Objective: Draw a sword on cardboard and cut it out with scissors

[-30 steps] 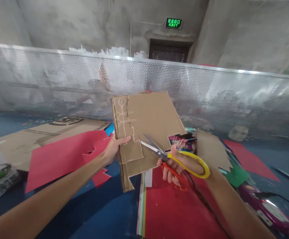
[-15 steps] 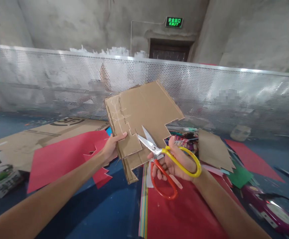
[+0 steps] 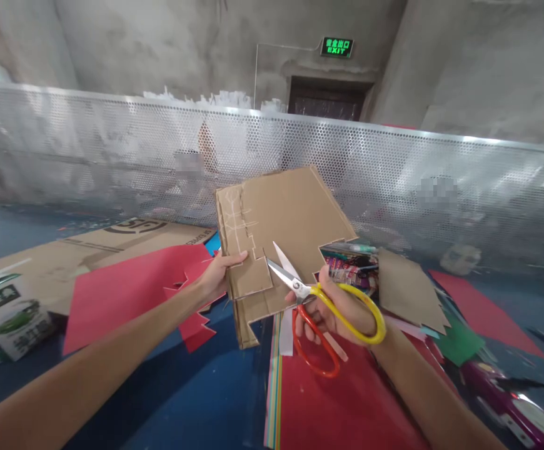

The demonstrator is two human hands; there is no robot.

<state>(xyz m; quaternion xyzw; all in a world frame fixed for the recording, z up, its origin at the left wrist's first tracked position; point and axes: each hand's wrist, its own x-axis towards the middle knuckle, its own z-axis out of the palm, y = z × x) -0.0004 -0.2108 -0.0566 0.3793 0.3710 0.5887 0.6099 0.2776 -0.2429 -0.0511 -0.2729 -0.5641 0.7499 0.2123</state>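
My left hand (image 3: 216, 274) grips the left edge of a brown piece of cardboard (image 3: 291, 209), thumb on its front face. The cardboard is held up and tilted, with stepped cut edges along its lower and right sides and pale drawn lines near its left edge. In my right hand (image 3: 335, 309) is a pair of scissors (image 3: 300, 289) with one yellow and one red handle. Their blades stand apart, in front of the cardboard near a notch; I cannot tell whether they touch it. A pinkish strip shows by the right fingers.
Red paper (image 3: 126, 290) with stepped cuts lies left, over a flattened cardboard box (image 3: 89, 250). A printed carton (image 3: 12, 322) stands far left. A stack of coloured sheets (image 3: 347, 400) lies below the scissors. At right are green paper (image 3: 459, 337) and a purple device (image 3: 511, 400). A perforated metal panel (image 3: 384, 169) stands behind.
The view has shifted slightly, so most things sit a little further right. The cardboard appears a bit lower and more upright. Both hands keep their holds, and the scissor blades remain apart.
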